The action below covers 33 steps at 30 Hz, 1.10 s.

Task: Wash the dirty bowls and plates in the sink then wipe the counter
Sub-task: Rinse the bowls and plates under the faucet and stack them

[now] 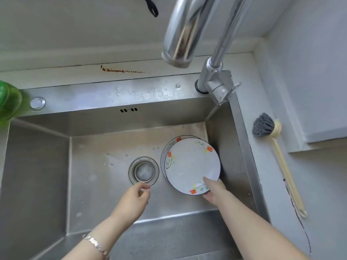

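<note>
A white plate with orange flowers and a dark rim (189, 162) lies on top of a second, similar plate (170, 145) at the right side of the steel sink (37, 175). My right hand (214, 190) grips the top plate's near edge, thumb on its face. My left hand (134, 199) hovers over the sink floor just in front of the drain (143, 170), fingers loosely pinched and holding nothing that I can see.
The chrome faucet (187, 30) arches over the sink from the back right corner. A grey-bristled dish brush with a pale handle (276, 147) lies on the right counter. A green bottle (8, 100) stands at the sink's back left. Rusty stains mark the back ledge.
</note>
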Each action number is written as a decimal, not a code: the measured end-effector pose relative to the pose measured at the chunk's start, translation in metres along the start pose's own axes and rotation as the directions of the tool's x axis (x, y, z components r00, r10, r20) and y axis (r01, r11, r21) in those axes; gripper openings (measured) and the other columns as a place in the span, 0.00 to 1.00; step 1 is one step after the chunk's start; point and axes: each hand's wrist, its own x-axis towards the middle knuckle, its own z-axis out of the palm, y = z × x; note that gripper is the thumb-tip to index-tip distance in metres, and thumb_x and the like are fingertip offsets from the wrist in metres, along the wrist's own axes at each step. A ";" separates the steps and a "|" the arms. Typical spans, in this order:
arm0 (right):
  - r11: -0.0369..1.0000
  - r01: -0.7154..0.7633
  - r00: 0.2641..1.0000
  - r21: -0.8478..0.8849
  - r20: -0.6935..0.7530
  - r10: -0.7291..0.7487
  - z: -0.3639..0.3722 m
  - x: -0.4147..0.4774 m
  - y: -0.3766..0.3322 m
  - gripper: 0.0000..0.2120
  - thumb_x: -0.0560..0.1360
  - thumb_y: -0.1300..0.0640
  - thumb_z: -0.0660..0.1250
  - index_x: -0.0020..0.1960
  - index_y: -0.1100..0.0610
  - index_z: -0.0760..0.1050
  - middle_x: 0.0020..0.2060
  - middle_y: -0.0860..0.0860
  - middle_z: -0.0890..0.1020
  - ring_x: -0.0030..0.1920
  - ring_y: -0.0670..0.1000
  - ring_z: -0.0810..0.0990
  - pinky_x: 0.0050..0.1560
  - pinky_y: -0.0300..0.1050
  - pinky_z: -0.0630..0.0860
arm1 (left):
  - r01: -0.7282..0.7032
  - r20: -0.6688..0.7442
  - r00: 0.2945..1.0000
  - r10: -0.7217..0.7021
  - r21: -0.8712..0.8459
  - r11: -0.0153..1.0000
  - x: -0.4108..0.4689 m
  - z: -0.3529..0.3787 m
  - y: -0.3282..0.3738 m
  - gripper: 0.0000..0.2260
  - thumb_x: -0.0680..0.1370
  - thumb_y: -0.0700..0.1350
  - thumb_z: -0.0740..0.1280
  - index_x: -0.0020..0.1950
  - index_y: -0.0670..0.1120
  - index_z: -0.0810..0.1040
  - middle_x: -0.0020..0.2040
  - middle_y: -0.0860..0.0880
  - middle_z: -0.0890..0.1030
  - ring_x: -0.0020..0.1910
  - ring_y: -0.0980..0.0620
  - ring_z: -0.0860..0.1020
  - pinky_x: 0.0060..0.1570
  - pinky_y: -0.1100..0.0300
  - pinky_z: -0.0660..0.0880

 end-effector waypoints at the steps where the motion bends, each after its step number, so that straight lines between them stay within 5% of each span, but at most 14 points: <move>1: 0.999 -0.002 1.000 0.042 0.005 0.002 0.001 0.001 0.000 0.18 0.76 0.67 0.63 0.66 0.61 0.68 0.59 0.61 0.77 0.54 0.62 0.78 0.54 0.58 0.76 | 0.009 -0.003 1.000 -0.009 -0.008 1.000 0.000 0.000 -0.001 0.06 0.80 0.41 0.58 0.51 0.48 0.73 0.44 0.45 0.80 0.44 0.49 0.79 0.35 0.69 0.68; 6: 0.999 0.032 0.999 0.036 -0.019 -0.031 0.000 0.004 -0.003 0.19 0.78 0.70 0.57 0.67 0.60 0.67 0.61 0.60 0.76 0.59 0.64 0.76 0.54 0.57 0.75 | 0.048 -0.007 0.999 -0.048 -0.044 0.998 -0.002 -0.003 0.000 0.06 0.80 0.40 0.58 0.51 0.46 0.74 0.42 0.46 0.78 0.39 0.54 0.77 0.33 0.69 0.67; 15: 0.912 0.303 0.943 -0.277 -0.052 -0.329 0.010 -0.033 -0.015 0.16 0.75 0.70 0.57 0.59 0.61 0.73 0.51 0.56 0.78 0.52 0.63 0.78 0.45 0.55 0.80 | 0.037 -0.049 0.998 -0.041 -0.087 0.996 -0.015 -0.031 0.009 0.06 0.80 0.39 0.58 0.51 0.45 0.74 0.41 0.47 0.78 0.38 0.53 0.77 0.34 0.65 0.69; 18: 0.781 0.383 0.883 -0.493 -0.054 -0.467 0.017 -0.046 -0.024 0.16 0.71 0.69 0.57 0.56 0.63 0.75 0.53 0.60 0.80 0.53 0.64 0.78 0.51 0.56 0.78 | 0.035 -0.063 0.997 -0.042 -0.110 0.993 -0.021 -0.045 0.007 0.06 0.80 0.39 0.58 0.51 0.45 0.74 0.40 0.47 0.78 0.37 0.53 0.77 0.34 0.64 0.68; 25: 0.464 0.397 0.805 -0.792 0.058 -0.590 0.025 -0.086 -0.043 0.16 0.66 0.66 0.59 0.51 0.63 0.77 0.48 0.61 0.81 0.46 0.64 0.80 0.46 0.57 0.80 | 0.024 -0.068 0.997 -0.032 -0.115 0.993 -0.033 -0.075 -0.005 0.06 0.80 0.39 0.58 0.53 0.43 0.73 0.41 0.46 0.77 0.36 0.52 0.75 0.34 0.63 0.68; 33: 0.159 0.548 0.634 -0.822 0.284 -0.719 0.003 -0.181 -0.032 0.09 0.70 0.66 0.58 0.42 0.60 0.76 0.30 0.54 0.74 0.36 0.58 0.71 0.30 0.42 0.65 | -0.023 0.078 0.996 0.032 -0.114 0.993 -0.056 -0.103 -0.003 0.19 0.78 0.44 0.64 0.69 0.42 0.67 0.47 0.44 0.77 0.45 0.47 0.78 0.45 0.59 0.75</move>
